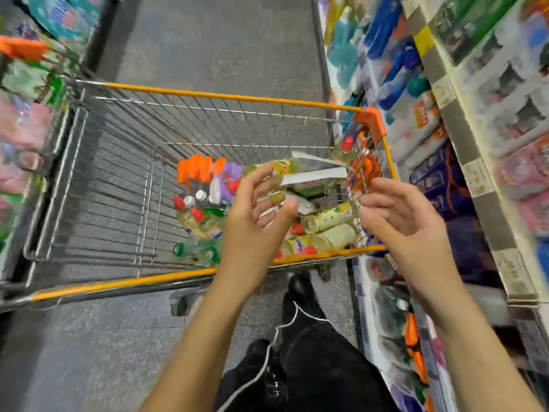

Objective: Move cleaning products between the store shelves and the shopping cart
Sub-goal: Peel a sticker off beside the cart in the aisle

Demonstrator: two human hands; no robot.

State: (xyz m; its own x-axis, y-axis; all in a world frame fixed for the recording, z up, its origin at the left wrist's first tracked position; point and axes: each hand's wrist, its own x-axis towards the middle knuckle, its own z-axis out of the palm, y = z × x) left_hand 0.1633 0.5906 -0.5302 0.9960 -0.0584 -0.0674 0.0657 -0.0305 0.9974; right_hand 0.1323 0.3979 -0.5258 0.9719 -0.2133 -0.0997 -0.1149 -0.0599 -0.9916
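Note:
A wire shopping cart (208, 98) with an orange-yellow rim stands in the aisle in front of me. Its right half holds several cleaning products: yellow bottles with red caps (329, 218), orange and purple spray bottles (205, 171) and green-capped bottles (196, 251). My left hand (255, 221) hovers over the cart's near right part, fingers spread and relaxed, holding nothing. My right hand (407, 224) is beside it over the cart's right rim, fingers loosely curved, also holding nothing. The whole view is motion-blurred.
Store shelves (463, 150) packed with blue, white and purple detergent packs run along the right. More shelves (26, 93) with green and pink packages stand on the left. The grey floor (214, 43) stretches ahead of the cart. My dark trousers and shoes (300, 289) show below.

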